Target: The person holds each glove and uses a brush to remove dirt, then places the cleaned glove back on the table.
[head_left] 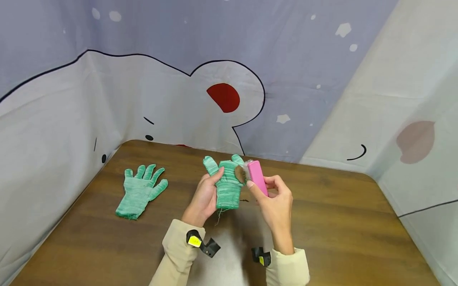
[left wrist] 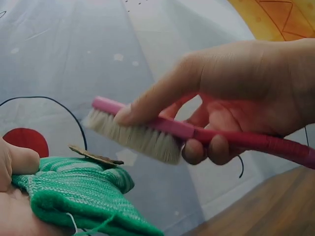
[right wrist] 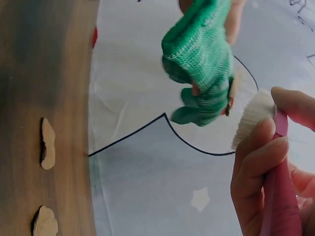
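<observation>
A green-and-white striped knit glove (head_left: 229, 186) is gripped in my left hand (head_left: 205, 194), the thumb over its top and the fingers underneath. Loose threads hang from its cuff. On the glove lies a flat brown, bark-like piece (left wrist: 96, 155). My right hand (head_left: 277, 202) holds a pink brush (head_left: 257, 176) with pale bristles (left wrist: 135, 135), its thumb along the brush's back in the left wrist view. The bristles are beside the brown piece, with a small gap showing in the left wrist view. A second green glove (head_left: 139, 192) lies flat on the table, fingers spread.
The brown wooden table (head_left: 336, 222) has a patterned cloth (head_left: 304, 79) hanging behind it. In the right wrist view, a tan bark-like piece (right wrist: 48, 143) and another tan piece (right wrist: 45, 222) rest on the wood. A small dark scrap (head_left: 244, 200) shows between the hands.
</observation>
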The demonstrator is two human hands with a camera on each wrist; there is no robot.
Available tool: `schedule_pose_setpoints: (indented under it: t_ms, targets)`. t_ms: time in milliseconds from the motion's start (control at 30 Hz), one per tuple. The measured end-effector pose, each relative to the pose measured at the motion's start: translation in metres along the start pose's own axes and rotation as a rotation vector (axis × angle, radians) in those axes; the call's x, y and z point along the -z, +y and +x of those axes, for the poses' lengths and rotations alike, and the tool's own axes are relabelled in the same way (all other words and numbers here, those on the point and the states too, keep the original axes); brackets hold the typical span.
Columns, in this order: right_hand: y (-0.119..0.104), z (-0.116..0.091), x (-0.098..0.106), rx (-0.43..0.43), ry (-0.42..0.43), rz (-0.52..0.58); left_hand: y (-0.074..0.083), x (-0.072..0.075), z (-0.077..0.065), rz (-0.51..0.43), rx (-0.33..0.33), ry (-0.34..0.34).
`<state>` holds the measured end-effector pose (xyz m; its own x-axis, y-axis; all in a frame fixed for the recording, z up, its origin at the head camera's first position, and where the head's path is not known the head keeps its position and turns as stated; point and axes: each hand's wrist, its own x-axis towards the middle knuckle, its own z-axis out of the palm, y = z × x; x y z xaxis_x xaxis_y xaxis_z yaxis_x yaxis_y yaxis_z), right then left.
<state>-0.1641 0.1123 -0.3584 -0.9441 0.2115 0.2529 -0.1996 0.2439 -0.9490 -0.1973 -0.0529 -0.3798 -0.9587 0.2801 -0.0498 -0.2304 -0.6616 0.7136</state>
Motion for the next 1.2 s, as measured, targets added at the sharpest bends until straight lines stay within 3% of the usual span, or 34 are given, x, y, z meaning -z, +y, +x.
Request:
schedule_pose_setpoints:
  t_ms: [200, 433, 500, 1200]
  targets:
    - [-0.004, -0.002, 0.001, 0.039, -0.003, 0.041, -0.003, 0.000, -0.001, -0.009, 0.027, -0.032]
    - [0.003, -0.002, -0.006, 0.036, -0.024, -0.264, -0.009, -0.003, 0.000, 0.104, -0.002, -0.035]
    - [0.005, -0.001, -0.007, 0.030, -0.012, -0.301, -0.009, -0.003, 0.000, 0.141, -0.010, -0.036]
    - [0.015, 0.008, 0.008, -0.027, 0.019, -0.388, -0.009, 0.001, 0.001, 0.107, 0.015, -0.094]
